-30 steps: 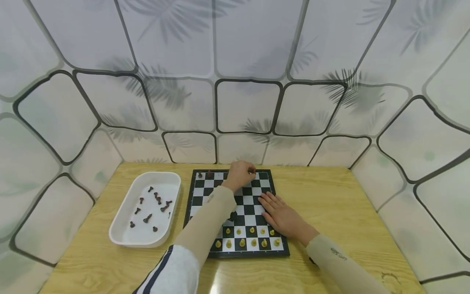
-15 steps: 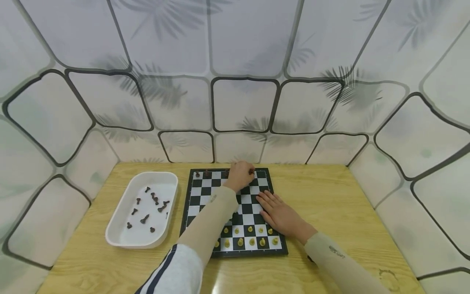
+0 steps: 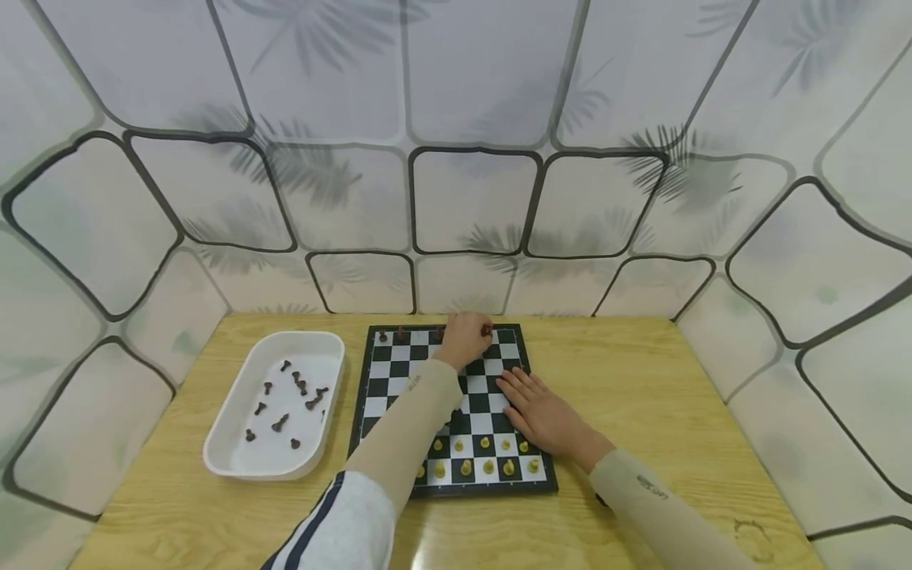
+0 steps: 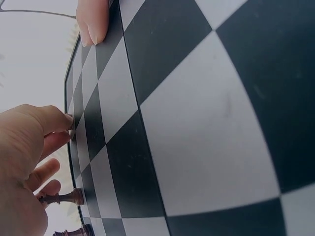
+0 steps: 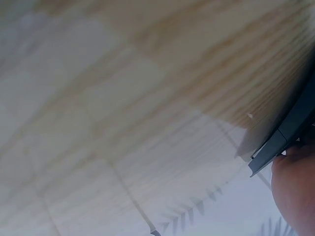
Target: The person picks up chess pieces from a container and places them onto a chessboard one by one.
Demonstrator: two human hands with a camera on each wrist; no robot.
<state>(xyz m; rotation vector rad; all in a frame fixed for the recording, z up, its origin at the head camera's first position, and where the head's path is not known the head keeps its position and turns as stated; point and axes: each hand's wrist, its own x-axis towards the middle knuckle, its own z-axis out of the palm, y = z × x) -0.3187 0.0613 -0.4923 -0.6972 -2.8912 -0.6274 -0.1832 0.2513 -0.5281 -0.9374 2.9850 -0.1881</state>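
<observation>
Fingers (image 4: 55, 119) of left hand (image 3: 465, 340) pinch one dark piece (image 3: 487, 329); right hand (image 3: 547, 416) straight-fingered on chessboard (image 3: 480, 402); three dark chessmen (image 3: 400, 336) nearby.

The tray (image 3: 309, 455) looks smooth plastic, the chessboard (image 3: 380, 388) smooth too, the table (image 3: 641, 388) glossy wood.

We see a shiny wood table (image 5: 197, 93) with brown stripes, a bit blurry. Beside the wood we see a board's dark edge (image 5: 281, 141), and part of the right hand (image 5: 294, 189) is close by it. Far off, we spot a pale wall (image 5: 241, 209) with gray leaves.
</observation>
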